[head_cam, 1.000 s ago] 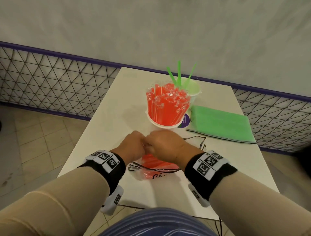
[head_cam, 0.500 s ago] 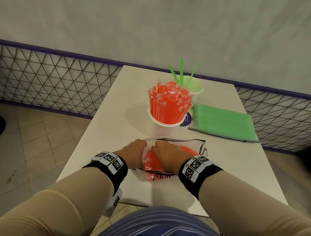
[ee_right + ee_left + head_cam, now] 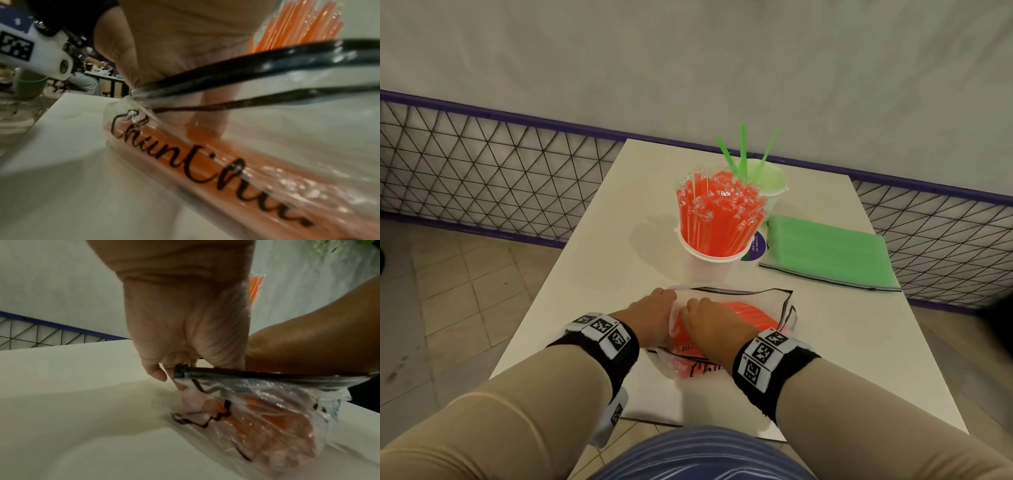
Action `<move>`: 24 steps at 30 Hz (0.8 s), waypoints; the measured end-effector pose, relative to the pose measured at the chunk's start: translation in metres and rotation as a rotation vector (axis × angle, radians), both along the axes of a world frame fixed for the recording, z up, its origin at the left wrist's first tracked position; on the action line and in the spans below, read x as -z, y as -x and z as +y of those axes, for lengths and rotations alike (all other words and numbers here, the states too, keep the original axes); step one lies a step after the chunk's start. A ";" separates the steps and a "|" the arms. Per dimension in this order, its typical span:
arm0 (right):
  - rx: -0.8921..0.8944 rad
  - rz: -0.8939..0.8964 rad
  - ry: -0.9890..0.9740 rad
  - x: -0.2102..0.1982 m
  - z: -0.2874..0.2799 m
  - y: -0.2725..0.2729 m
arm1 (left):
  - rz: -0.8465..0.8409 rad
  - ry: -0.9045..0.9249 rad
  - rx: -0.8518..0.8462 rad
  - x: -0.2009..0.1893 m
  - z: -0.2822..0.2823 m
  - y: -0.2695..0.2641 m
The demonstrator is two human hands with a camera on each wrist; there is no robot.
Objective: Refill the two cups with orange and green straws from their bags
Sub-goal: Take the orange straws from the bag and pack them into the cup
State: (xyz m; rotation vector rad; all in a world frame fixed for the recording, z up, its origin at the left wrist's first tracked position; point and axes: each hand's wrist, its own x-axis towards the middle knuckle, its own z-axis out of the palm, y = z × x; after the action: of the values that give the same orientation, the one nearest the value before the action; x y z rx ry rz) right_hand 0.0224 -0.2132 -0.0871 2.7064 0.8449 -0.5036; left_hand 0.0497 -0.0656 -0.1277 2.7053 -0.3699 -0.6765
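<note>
At the near edge of the white table, both hands work a clear zip bag of orange straws lying flat. Far right of it lies the flat bag of green straws, apart from the hands. Between them, toward the far side, stands a white cup packed with wrapped orange straws; just behind it, a second cup holds three green straws. Left hand: fingers curled down, pinching the bag's left corner at the black zip strip. Right hand: knuckles up, resting on the bag beside the left hand; fingers reach into the mouth, but whether they grip the straws inside, cannot tell.
</note>
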 end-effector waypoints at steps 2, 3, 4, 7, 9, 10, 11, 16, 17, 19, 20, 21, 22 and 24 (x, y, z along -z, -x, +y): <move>0.006 0.003 -0.006 0.000 0.001 -0.002 | 0.009 0.022 -0.021 0.000 0.000 0.001; 0.005 0.010 -0.011 0.000 0.000 -0.002 | 0.018 0.035 -0.035 0.000 0.000 0.002; 0.007 0.018 -0.018 0.001 -0.002 -0.002 | 0.030 0.046 -0.045 0.000 0.000 0.002; 0.007 0.006 -0.041 0.002 -0.011 0.001 | 0.036 0.062 -0.049 -0.001 0.001 0.003; 0.010 -0.008 -0.063 0.003 -0.014 0.002 | 0.041 0.062 -0.049 -0.002 0.000 0.004; 0.022 -0.005 -0.068 0.004 -0.015 0.002 | 0.045 0.059 -0.047 -0.003 -0.001 0.004; 0.032 0.002 -0.074 0.004 -0.016 0.001 | 0.046 0.056 -0.048 -0.004 -0.002 0.005; 0.028 0.043 -0.112 0.009 -0.020 -0.002 | 0.044 0.070 -0.057 -0.005 -0.002 0.006; 0.028 0.053 -0.132 0.011 -0.022 -0.001 | 0.044 0.075 -0.053 -0.006 -0.002 0.007; 0.032 0.060 -0.199 0.011 -0.025 -0.001 | 0.053 0.085 -0.059 -0.007 -0.001 0.007; 0.032 0.060 -0.250 0.010 -0.026 -0.002 | 0.058 0.097 -0.074 -0.008 0.000 0.006; 0.033 0.050 -0.315 0.008 -0.028 -0.004 | 0.071 0.118 -0.098 -0.010 0.001 0.005; 0.041 0.041 -0.377 0.004 -0.030 -0.006 | 0.092 0.146 -0.128 -0.011 0.003 0.004; 0.069 0.038 -0.467 -0.008 -0.033 -0.011 | 0.116 0.204 -0.180 -0.015 0.007 0.000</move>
State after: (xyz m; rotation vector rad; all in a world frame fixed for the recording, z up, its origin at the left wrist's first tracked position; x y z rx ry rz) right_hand 0.0337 -0.2466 -0.0790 3.1661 0.9861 -0.4144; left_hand 0.0497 -0.0585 -0.1128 2.4575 -0.1549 -0.6991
